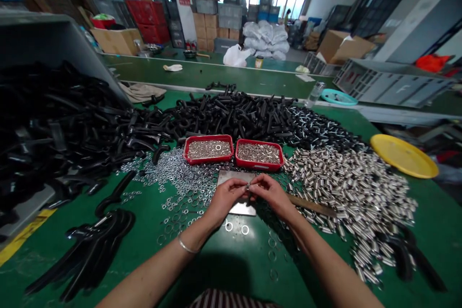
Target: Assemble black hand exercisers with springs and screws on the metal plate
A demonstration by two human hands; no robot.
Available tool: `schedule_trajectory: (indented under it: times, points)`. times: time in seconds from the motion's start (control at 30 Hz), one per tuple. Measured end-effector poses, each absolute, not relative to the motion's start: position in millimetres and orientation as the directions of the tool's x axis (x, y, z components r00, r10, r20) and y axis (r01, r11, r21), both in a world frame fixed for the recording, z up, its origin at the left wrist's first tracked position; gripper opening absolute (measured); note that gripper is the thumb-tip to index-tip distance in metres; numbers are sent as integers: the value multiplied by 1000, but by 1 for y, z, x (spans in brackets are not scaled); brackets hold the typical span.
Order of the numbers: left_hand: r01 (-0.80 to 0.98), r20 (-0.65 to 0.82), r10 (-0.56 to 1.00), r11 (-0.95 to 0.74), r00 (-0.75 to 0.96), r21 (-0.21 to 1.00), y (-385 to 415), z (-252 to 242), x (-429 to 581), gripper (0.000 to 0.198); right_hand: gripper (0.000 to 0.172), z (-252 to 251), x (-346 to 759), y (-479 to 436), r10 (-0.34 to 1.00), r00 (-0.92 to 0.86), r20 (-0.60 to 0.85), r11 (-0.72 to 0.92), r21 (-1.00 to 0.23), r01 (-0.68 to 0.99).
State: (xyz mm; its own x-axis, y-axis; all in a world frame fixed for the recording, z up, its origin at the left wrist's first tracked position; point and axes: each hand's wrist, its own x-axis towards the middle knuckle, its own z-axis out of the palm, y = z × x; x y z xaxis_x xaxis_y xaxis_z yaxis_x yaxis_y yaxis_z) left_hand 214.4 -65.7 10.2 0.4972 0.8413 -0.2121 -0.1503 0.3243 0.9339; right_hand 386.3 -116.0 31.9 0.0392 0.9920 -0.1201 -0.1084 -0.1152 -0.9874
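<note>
I see both hands meeting over a metal plate (228, 176) on the green tabletop (231, 255). The left hand (225, 197) and right hand (272, 192) pinch one small metal piece (247, 186) - fingers closed on it from either side, just above the plate. Just beyond sit a red tray (208, 137) and a second red tray (259, 143), with washers (180, 173) to the left and steel sleeves (346, 178) to the right - each kind kept apart, likely for easy reach.

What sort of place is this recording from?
Probably a small factory assembly floor: a green worktable heaped with black plastic handles, washers and metal sleeves, red trays of small parts, stacked cartons behind. The left hand and right hand pinch a small metal piece.
</note>
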Motion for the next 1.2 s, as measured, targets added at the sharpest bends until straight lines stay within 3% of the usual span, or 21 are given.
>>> schedule_trajectory:
  times: [0.23,0.43,0.5,0.57,0.67,0.73,0.8,0.87,0.97,1.03,1.1,1.2]
  points:
    - [-163,-193,806,336,560,928,-65,7,208,32,29,17,388,-118,943,-114,-312,-326,-803,-499]
    - [-190,-85,807,238,584,953,-68,18,206,29,28,9,383,-123,916,-89,-390,-366,-727,-581]
    - [-179,-1,817,127,577,976,-66,20,203,25,29,6,382,-122,910,-60,-409,-367,-734,-571]
    - [-56,154,834,-147,530,988,-65,19,198,19,33,6,381,-121,911,-35,-411,-369,-773,-516]
    - [144,375,737,-534,562,833,-72,17,189,20,40,15,378,-120,939,89,-333,-294,-908,-297]
    - [178,436,681,-635,588,752,-80,18,183,24,41,26,375,-120,962,192,-194,-190,-981,-40]
    - [198,449,663,-666,599,719,-81,24,177,25,39,37,371,-120,977,205,-58,-96,-979,178]
    - [231,414,624,-697,663,679,-66,34,165,25,34,47,370,-120,986,168,2,-41,-967,253]
    - [497,274,710,-668,648,554,-10,54,129,25,34,53,374,-122,992,122,-29,-56,-973,226]
    - [853,170,934,-357,315,380,38,66,95,22,38,51,380,-126,990,125,-64,-89,-975,204]
    - [929,146,977,-194,155,315,79,70,65,22,41,46,385,-130,985,148,-87,-110,-981,159]
    - [959,94,994,-83,59,272,115,61,39,19,41,34,390,-133,976,189,-110,-116,-993,19]
